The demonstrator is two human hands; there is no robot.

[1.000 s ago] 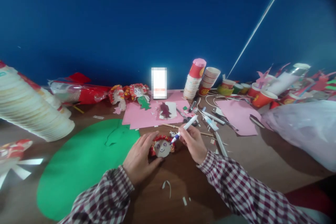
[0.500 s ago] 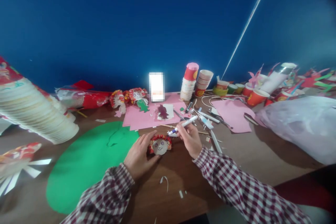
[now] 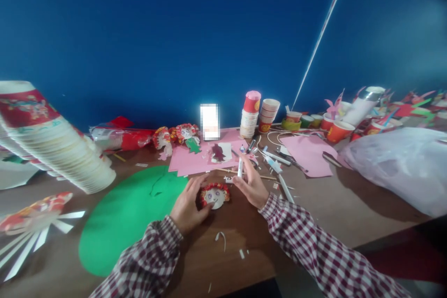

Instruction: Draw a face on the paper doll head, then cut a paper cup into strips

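Observation:
A paper face with a red and yellow ruffled edge [image 3: 216, 196] lies on the brown table, its eyes and mouth drawn on. My left hand [image 3: 191, 205] rests at its left side, thumb touching the lower edge and fingers curved around the upper left. To the right of the face, my right hand [image 3: 252, 185] grips a white marker [image 3: 240, 167] between thumb and fingers. The marker stands nearly upright, with its dark end at the top.
Green paper [image 3: 129, 223] lies left, beside leaning stacked cups [image 3: 73, 149]. Behind are pink sheets [image 3: 181, 158], two finished-looking figures [image 3: 187, 135] and upright cup stacks [image 3: 250, 116]. Pens and scraps lie right of centre, near a plastic bag [image 3: 398, 163].
The marker has swung from slanting with its blue end near the face to nearly upright. My left thumb now touches the face. The whole view has shifted slightly.

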